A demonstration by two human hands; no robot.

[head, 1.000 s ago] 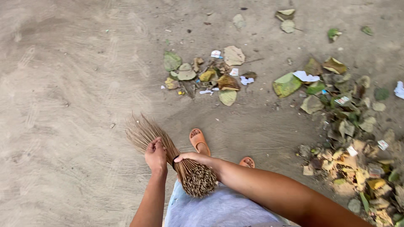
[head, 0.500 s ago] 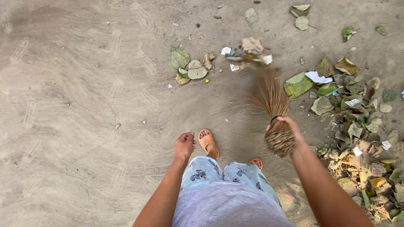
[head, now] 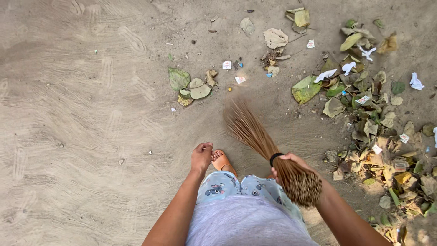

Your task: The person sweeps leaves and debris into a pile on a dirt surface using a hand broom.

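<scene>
Right at her hip, the right hand (head: 291, 165) grips the stick broom (head: 266, 148), which has swung back from the litter, bristles now fanning ahead. Beside it the left hand (head: 201, 157) hangs loosely curled, empty. Beyond the bristles, a leaf cluster (head: 191, 86) lies unswept; the big leaf pile (head: 378, 136) sits far right.

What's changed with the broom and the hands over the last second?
The left hand let go of the broom and now hangs empty by the leg. The right hand alone grips the bundle. The bristles swung from the person's left across to the right, then back toward the middle, tips near the small leaf cluster. The big leaf pile on the right stayed put.
</scene>
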